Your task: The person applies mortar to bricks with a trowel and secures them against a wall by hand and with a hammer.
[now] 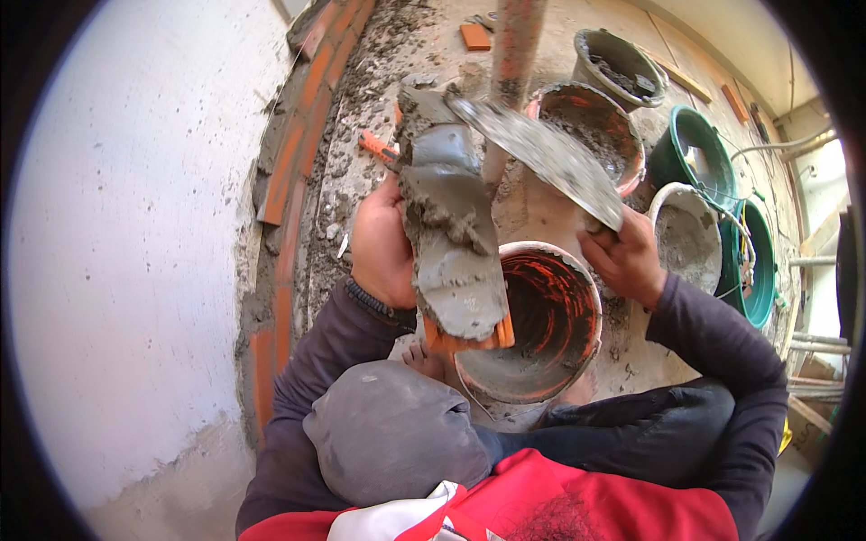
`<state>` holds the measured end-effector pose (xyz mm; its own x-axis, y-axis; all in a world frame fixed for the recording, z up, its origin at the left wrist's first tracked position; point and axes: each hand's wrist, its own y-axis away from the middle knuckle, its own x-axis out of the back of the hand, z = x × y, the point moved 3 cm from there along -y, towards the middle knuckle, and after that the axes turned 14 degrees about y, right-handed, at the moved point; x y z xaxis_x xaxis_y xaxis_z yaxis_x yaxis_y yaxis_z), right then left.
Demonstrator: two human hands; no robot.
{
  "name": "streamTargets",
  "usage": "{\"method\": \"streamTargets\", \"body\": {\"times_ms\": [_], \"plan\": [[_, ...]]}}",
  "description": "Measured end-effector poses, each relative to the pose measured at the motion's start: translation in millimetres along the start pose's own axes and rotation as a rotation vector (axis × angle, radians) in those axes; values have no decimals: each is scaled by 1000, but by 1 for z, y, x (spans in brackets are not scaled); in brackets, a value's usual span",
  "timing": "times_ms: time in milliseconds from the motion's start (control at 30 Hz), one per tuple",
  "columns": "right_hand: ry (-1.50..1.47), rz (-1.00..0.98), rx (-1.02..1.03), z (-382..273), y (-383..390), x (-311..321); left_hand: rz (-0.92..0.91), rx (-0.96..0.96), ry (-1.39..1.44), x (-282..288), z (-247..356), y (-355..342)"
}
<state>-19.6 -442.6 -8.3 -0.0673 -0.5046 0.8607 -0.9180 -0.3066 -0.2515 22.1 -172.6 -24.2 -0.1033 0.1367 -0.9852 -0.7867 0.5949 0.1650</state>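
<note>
My left hand (381, 242) is closed round the left side of a long orange brick (474, 339), holding it up in front of me. Wet grey mortar (458, 261) coats its upper face in uneven ridges, leaving bare orange at the near end. In my right hand (627, 259) is a trowel (546, 160), its broad blade smeared with mortar and slanting toward the brick's far end. Whether blade and brick touch, I cannot tell. An orange bucket (591, 302) with mortar-streaked inner walls stands beneath, between my legs. Next to my left fingers shows an orange-handled tool (376, 147), partly hidden.
A low course of orange bricks (287, 180) runs along the white wall (135, 225) at left. Mortar buckets (591, 131) and green tubs (699, 149) line the right. A mortar-splashed post (517, 54) rises ahead. Crumbs of mortar (356, 117) litter the floor.
</note>
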Motion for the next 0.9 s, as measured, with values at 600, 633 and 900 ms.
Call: {"method": "streamTargets", "body": {"times_ms": [600,633,900], "plan": [[74,-377,35,41,14,37,-176,-254,-51,12,34,49],[197,-574,1,36,9,54,-165,-302,-57,16,37,53],[600,-1168,257,13,9,8,25,-457,62,45,47,88]]}}
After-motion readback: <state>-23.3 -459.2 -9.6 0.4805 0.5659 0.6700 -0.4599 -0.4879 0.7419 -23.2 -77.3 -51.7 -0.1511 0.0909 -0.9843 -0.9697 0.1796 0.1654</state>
